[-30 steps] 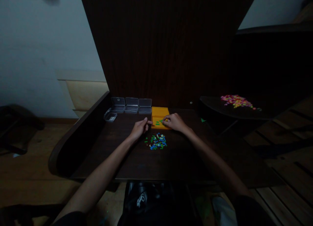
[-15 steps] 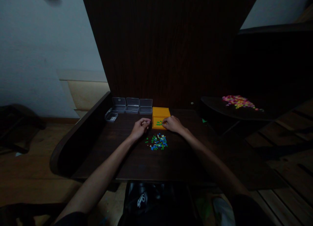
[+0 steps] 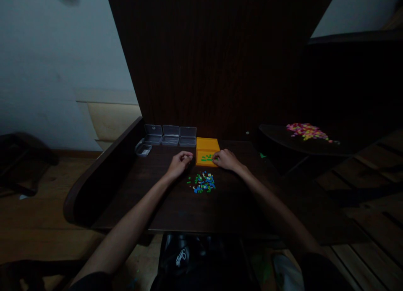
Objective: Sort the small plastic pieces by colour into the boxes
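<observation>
An opened yellow box [image 3: 208, 145] lies on the dark wooden table, its lid folded back. Several small green pieces [image 3: 204, 159] rest inside its near half. My right hand [image 3: 227, 161] is over the box's right edge, fingertips pinched together among the green pieces; whatever is between them is too small to make out. Just left of the box, my left hand [image 3: 179, 164] rests with its fingers curled and thumb against them, and its contents are hidden. Nearer to me is a loose pile of small blue, green and whitish pieces [image 3: 204, 182].
Several clear plastic cases [image 3: 170, 135] with raised lids line the table's back left, and a smaller clear container [image 3: 143, 150] stands before them. Pink and yellow pieces [image 3: 308, 132] are heaped on a shelf at right. A raised wooden side [image 3: 100, 173] borders the table's left.
My right hand has shifted slightly right within the box, and more of the green pieces show beside its fingertips. My left hand has barely moved.
</observation>
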`<state>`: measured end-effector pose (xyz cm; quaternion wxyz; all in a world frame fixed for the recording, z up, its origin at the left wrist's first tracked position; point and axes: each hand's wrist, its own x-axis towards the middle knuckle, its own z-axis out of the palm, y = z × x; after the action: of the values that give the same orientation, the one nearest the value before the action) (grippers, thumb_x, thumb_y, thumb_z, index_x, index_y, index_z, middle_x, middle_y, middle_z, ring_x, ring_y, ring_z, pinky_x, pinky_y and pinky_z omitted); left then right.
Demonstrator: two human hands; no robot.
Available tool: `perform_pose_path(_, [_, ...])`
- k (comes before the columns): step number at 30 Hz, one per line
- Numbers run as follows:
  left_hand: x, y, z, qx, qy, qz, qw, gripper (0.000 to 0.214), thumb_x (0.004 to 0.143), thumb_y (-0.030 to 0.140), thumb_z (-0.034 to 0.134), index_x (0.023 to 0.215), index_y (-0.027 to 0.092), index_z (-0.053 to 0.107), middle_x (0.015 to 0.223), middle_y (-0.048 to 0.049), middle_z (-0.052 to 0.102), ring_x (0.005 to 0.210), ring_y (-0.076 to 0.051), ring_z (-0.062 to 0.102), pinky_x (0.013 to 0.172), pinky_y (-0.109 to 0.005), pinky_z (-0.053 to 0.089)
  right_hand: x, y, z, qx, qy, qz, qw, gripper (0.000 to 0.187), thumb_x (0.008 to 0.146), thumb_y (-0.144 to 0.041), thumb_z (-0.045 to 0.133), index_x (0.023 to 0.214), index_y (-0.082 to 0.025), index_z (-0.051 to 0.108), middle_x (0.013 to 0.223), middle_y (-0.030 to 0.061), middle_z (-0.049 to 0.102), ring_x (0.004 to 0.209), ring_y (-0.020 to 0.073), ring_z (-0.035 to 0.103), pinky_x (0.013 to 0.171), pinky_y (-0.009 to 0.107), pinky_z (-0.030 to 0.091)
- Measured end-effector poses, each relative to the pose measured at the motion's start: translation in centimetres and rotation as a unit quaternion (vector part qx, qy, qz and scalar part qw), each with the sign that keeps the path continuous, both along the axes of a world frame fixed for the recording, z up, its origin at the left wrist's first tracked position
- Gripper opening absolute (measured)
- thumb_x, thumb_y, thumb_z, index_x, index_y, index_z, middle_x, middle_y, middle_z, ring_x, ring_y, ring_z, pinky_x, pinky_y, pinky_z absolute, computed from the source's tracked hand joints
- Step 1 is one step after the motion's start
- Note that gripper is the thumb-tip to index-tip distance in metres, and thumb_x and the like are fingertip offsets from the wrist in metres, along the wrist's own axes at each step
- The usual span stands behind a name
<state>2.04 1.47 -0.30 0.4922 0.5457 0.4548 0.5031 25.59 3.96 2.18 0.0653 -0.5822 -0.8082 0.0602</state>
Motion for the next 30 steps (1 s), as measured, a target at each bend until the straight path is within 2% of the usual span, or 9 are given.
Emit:
perform_pose_path(11, [0.0,0.1,-0.1,-0.009,0.019,-0.009,1.0,0.031,0.067,0.037,0.07,0.085,0.014,0.063,0.05,0.0083,0.042,0.046,-0.007,0.038,0.046,-0.019,0.029,-0.4,-0.3,0.2,0.0,-0.015,-0.001,1.0,0.025,0.085,-0.028,0.056,0.102,-0.023,0.074,0.098,0.0056,0.074,0.089,0.0189,0.067,0.074,0.023,0.046])
perform_pose_path(14, [-0.3,0.1,0.0,0.007,0.049,-0.019,0.999,0.026,0.071,0.035,0.066,0.086,0.014,0.064,0.051,0.008,0.042,0.047,-0.008,0.039,0.048,-0.019,0.031,-0.3,-0.4,0.4,0.012,-0.013,-0.02,1.0,0.024,0.084,-0.025,0.056,0.099,-0.023,0.074,0.094,0.006,0.074,0.085,0.0189,0.067,0.068,0.023,0.043])
perform_pose_path(17, [-0.6,0.0,0.1,0.028,0.114,-0.057,0.991,0.023,0.075,0.034,0.061,0.085,0.014,0.066,0.055,0.006,0.047,0.05,-0.008,0.041,0.051,-0.02,0.033,-0.3,-0.7,0.8,0.028,0.019,-0.02,0.999,0.023,0.084,-0.026,0.057,0.097,-0.021,0.075,0.085,0.0053,0.073,0.077,0.017,0.065,0.062,0.022,0.039])
perform_pose_path(21, [-1.1,-0.3,0.5,0.068,0.219,-0.127,0.965,0.024,0.078,0.034,0.06,0.087,0.013,0.069,0.064,0.0027,0.056,0.057,-0.01,0.046,0.055,-0.021,0.036,-0.6,-1.7,1.1,0.026,0.098,0.049,0.994,0.021,0.082,-0.022,0.06,0.094,-0.018,0.076,0.068,0.0011,0.066,0.06,0.0114,0.056,0.057,0.021,0.034])
perform_pose_path(25, [-1.3,-0.7,0.6,0.099,0.291,-0.186,0.933,0.024,0.078,0.03,0.06,0.093,0.013,0.07,0.064,0.0025,0.057,0.059,-0.01,0.049,0.057,-0.021,0.037,-1.2,-3.0,0.8,-0.023,0.168,0.156,0.973,0.02,0.08,-0.018,0.064,0.096,-0.015,0.075,0.06,-0.0029,0.057,0.054,0.0076,0.047,0.056,0.019,0.033])
perform_pose_path(30, [-1.1,-0.9,0.6,0.146,0.344,-0.206,0.904,0.022,0.077,0.021,0.06,0.095,0.014,0.071,0.072,0.0003,0.062,0.063,-0.011,0.054,0.06,-0.021,0.041,-2.3,-4.5,-0.3,-0.086,0.203,0.205,0.954,0.02,0.08,-0.019,0.066,0.097,-0.016,0.075,0.06,-0.0043,0.054,0.053,0.0069,0.043,0.054,0.019,0.031])
